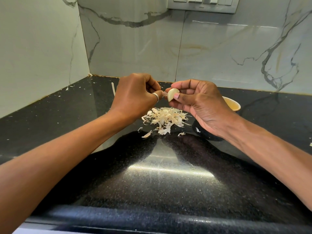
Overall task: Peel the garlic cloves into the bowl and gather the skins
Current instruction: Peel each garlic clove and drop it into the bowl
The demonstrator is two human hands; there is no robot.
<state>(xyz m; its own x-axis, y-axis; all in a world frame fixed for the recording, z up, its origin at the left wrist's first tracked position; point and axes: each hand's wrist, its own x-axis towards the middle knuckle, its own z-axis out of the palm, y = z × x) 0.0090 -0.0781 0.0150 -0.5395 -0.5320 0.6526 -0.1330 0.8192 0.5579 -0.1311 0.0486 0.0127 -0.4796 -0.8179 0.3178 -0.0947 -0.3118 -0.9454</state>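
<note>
the right hand [200, 100] pinches a nearly bare garlic clove [171, 94] while the left hand [135, 93] pulls a last skin scrap [164, 94] above the heap of skins [164, 119] on the table [67, 115], so dropping it into the bowl [232, 103] behind seems next, gathering after.

Two bare forearms enter from the lower left and lower right corners of the frame, uncovered to its edges. The left hand [135, 93], just left of centre, wears a plain silver-coloured ring [156, 97], a smooth narrow band. The right hand [202, 105], right of centre, shows a short-trimmed thumbnail.
</note>
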